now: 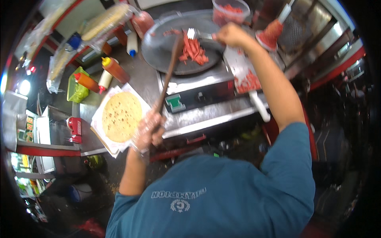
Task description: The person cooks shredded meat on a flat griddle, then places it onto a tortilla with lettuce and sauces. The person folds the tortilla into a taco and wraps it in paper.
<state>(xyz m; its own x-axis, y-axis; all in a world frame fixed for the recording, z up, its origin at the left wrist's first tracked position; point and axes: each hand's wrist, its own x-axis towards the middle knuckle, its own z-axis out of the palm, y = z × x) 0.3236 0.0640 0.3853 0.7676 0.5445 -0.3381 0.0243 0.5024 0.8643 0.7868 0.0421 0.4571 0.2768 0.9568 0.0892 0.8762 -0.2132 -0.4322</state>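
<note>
My left hand point(149, 129), in a clear plastic glove, is closed round the lower end of a long wooden spatula point(170, 75). The spatula's far end reaches over a round dark pan point(156, 53), beside a pile of red meat strips point(193, 52). Bare and closed, my right hand point(234, 36) holds a metal fork point(204, 36), its pale tines above the same pile. A round brown-spotted flatbread point(122, 115) lies on white paper point(139, 100) just left of my left hand. What lies under the strips is hidden.
A stove point(202, 95) bears the pan. Right of it, a tray point(238, 65) holds meat scraps and a white-handled knife point(260, 106). Behind stands a clear tub point(216, 18) of red meat; right of that, a skewered meat cone point(272, 35). Sauce bottles point(116, 70) stand left.
</note>
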